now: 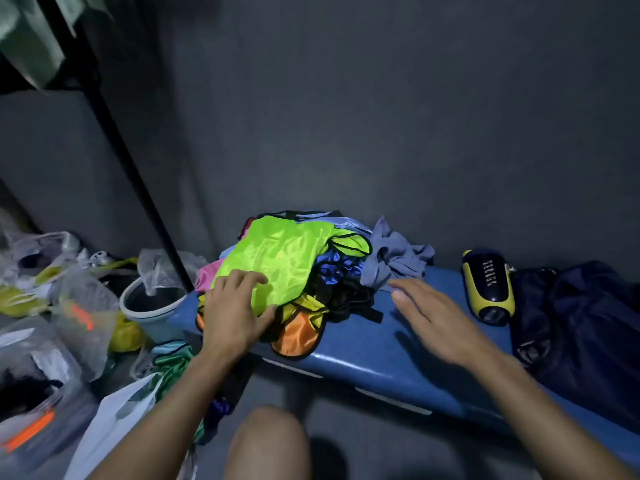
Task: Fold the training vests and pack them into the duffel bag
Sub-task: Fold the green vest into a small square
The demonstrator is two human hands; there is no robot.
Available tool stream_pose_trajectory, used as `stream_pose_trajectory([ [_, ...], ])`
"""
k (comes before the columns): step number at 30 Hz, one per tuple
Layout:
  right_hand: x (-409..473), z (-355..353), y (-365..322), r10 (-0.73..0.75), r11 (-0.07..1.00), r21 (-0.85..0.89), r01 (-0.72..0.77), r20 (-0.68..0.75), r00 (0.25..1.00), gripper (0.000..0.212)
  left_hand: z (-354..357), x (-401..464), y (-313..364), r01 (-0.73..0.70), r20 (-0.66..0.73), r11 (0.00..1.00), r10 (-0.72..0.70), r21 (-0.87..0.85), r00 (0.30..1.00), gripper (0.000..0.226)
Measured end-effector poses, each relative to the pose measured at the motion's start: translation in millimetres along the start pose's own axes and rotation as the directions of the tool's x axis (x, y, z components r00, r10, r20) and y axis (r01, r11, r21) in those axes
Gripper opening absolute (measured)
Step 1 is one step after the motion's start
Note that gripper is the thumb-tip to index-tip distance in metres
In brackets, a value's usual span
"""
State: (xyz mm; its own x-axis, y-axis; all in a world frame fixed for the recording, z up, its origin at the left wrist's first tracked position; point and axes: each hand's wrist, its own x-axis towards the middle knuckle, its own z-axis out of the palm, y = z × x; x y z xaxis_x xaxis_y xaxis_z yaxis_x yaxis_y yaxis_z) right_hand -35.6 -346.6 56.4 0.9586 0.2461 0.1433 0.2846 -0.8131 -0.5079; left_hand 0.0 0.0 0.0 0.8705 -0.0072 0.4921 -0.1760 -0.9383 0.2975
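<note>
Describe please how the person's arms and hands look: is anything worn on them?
Both forearms are bare, with no sleeves in view. The left hand and the right hand wear no gloves, and no watch, ring or bracelet shows.

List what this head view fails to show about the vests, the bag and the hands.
- Vest pile: the count is unclear; the lime vest covers those beneath.
- Duffel bag: dark, cut by the right edge; whether it is open cannot be told.
- Left hand: its palm hides the cloth under it.
- Right hand: motion-blurred; contact with the bench is uncertain.
</note>
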Motion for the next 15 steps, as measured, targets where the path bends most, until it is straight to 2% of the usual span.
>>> stream_pose_trajectory([
  [2,-6.2,4.9,-14.4,0.004,1.000,0.005,-0.005,0.012,1.000,0.059,-5.6,-6.6,-9.8,0.101,0.045,0.992,-0.105,0.079,0.993,0.065],
  [4,-13.1,11.7,-25.7,-0.014,1.000,0.000,0.014,0.039,0.999,0.059,-2.5,-14.4,-15.1,0.124,0.111,0.980,-0.142,0.154,0.984,0.071],
  [6,-17.4,14.2,-32.8,-0.009,1.000,0.015,0.009,0.030,1.000,0.058,1.6,-15.0,-16.1,0.064,0.127,0.977,-0.091,0.205,0.988,0.063],
  [9,-25.2,14.1,-31.5,0.006,0.999,0.042,-0.006,-0.001,1.000,0.052,7.6,-10.3,-19.3,-0.057,0.044,0.968,0.047,0.243,0.998,0.031],
  [11,-32.0,15.7,-26.0,0.018,0.999,0.050,-0.017,-0.002,1.000,0.050,3.4,-2.1,-21.3,-0.037,-0.005,0.989,0.038,0.142,0.999,0.015],
  [13,-36.0,17.7,-20.5,0.038,0.996,0.077,-0.039,0.016,0.999,0.053,-12.5,13.1,-18.3,0.045,-0.031,0.996,-0.048,-0.080,0.998,0.015],
  [15,-34.8,18.0,-20.0,0.059,0.993,0.107,-0.059,0.006,0.998,0.054,-34.0,37.3,-10.1,0.075,-0.058,0.955,-0.096,-0.287,0.994,0.012],
])
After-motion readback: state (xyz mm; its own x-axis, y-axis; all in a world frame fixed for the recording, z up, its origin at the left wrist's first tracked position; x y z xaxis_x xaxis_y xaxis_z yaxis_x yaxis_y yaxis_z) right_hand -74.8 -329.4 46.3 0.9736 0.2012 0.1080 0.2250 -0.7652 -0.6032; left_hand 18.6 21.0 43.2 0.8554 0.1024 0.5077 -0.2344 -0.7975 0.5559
